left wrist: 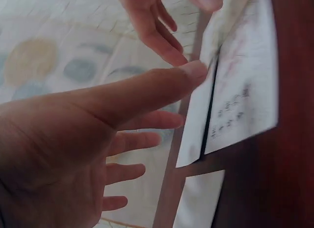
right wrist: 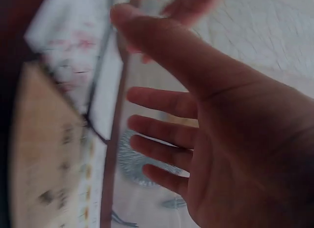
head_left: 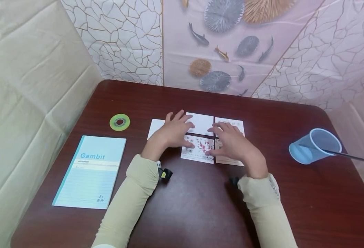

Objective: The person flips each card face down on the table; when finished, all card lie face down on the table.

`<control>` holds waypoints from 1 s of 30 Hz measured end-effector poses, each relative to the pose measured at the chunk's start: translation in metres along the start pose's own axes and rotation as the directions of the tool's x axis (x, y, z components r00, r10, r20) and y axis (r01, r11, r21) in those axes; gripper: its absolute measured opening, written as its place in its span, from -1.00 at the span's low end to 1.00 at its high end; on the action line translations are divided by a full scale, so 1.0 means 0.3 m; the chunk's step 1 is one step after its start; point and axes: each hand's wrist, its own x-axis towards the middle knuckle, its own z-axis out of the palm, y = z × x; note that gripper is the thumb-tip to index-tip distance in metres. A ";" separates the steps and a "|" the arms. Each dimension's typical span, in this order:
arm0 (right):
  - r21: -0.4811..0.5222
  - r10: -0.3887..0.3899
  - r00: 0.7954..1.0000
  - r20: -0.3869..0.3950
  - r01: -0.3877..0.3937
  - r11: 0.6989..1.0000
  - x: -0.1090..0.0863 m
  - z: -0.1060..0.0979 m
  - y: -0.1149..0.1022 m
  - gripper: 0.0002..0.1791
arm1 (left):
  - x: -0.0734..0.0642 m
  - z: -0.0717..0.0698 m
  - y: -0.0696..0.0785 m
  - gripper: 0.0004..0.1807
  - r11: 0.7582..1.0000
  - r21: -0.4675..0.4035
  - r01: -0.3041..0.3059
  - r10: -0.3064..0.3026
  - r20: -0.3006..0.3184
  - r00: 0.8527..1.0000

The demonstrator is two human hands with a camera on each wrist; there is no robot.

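Several cards lie close together on the dark wooden table. My left hand [head_left: 176, 131] is over their left side, fingers spread and holding nothing. Its thumb is above the card with red blossoms [head_left: 200, 156], and its fingers overlap the blank white card [head_left: 203, 123] behind. Another white card [head_left: 154, 127] shows partly past this hand. My right hand [head_left: 232, 143] spreads its fingers over the right side, also with nothing in it. Under it are a beige card [right wrist: 46, 154] with dark writing and a white card with a line of characters [head_left: 238, 124], both partly hidden.
A Gambit notebook [head_left: 92, 172] lies at the left, with a green ring-shaped disc [head_left: 120, 122] behind it. At the right, a translucent blue cup [head_left: 304, 150] lies tipped over, a dark pencil [head_left: 352, 155] sticking out of its mouth. Patterned cloth hangs behind the table.
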 end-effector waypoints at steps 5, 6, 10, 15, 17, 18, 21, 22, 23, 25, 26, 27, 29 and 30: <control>-0.030 -0.003 1.000 0.012 0.003 1.000 -0.036 0.052 -0.002 -0.03 | -0.036 0.036 0.041 -0.19 0.997 0.066 -0.046 0.044 0.034 0.998; -0.029 -0.007 1.000 0.013 0.007 1.000 -0.034 0.058 -0.001 -0.03 | -0.038 0.044 0.043 -0.19 0.996 0.068 -0.052 0.049 0.040 0.998; -0.033 -0.009 1.000 0.026 0.010 0.999 -0.026 0.071 0.001 -0.04 | -0.037 0.064 0.045 -0.19 0.996 0.067 -0.064 0.061 0.045 0.997; -0.027 -0.007 1.000 0.021 0.007 1.000 -0.022 0.074 0.003 -0.07 | -0.030 0.069 0.036 -0.12 0.996 0.067 -0.060 0.057 0.037 0.998; -0.021 -0.005 1.000 0.021 0.006 1.000 -0.021 0.073 0.004 -0.09 | -0.028 0.067 0.034 -0.14 0.996 0.064 -0.063 0.061 0.036 0.997; -0.017 -0.003 1.000 0.024 0.003 1.000 -0.021 0.073 0.005 -0.10 | -0.027 0.068 0.033 -0.16 0.996 0.064 -0.068 0.066 0.035 0.997; 0.002 0.000 1.000 0.030 0.000 1.000 -0.020 0.074 0.006 -0.12 | -0.024 0.071 0.029 -0.20 0.994 0.065 -0.084 0.083 0.028 0.996; 0.005 -0.001 1.000 0.029 0.001 1.000 -0.020 0.075 0.006 -0.12 | -0.023 0.072 0.029 -0.19 0.994 0.065 -0.089 0.088 0.024 0.996; 0.009 -0.002 1.000 0.027 0.002 1.000 -0.019 0.076 0.007 -0.12 | -0.022 0.074 0.029 -0.16 0.993 0.067 -0.093 0.092 0.019 0.996; 0.019 -0.004 1.000 0.022 0.004 1.000 -0.019 0.079 0.008 -0.11 | -0.020 0.077 0.030 -0.11 0.993 0.073 -0.098 0.097 0.014 0.995; 0.025 -0.005 1.000 0.018 0.005 1.000 -0.019 0.080 0.008 -0.11 | -0.021 0.077 0.032 -0.09 0.992 0.071 -0.100 0.100 0.011 0.995; 0.028 -0.009 1.000 0.015 0.008 1.000 -0.019 0.081 0.008 -0.11 | -0.022 0.075 0.033 -0.06 0.993 0.068 -0.101 0.101 0.008 0.995; 0.036 -0.016 1.000 0.008 0.016 0.999 -0.018 0.082 0.009 -0.11 | -0.026 0.072 0.036 -0.04 0.993 0.069 -0.096 0.096 0.003 0.995; 0.039 -0.021 1.000 0.003 0.021 0.999 -0.019 0.083 0.009 -0.11 | -0.028 0.070 0.038 -0.03 0.993 0.075 -0.091 0.092 0.002 0.996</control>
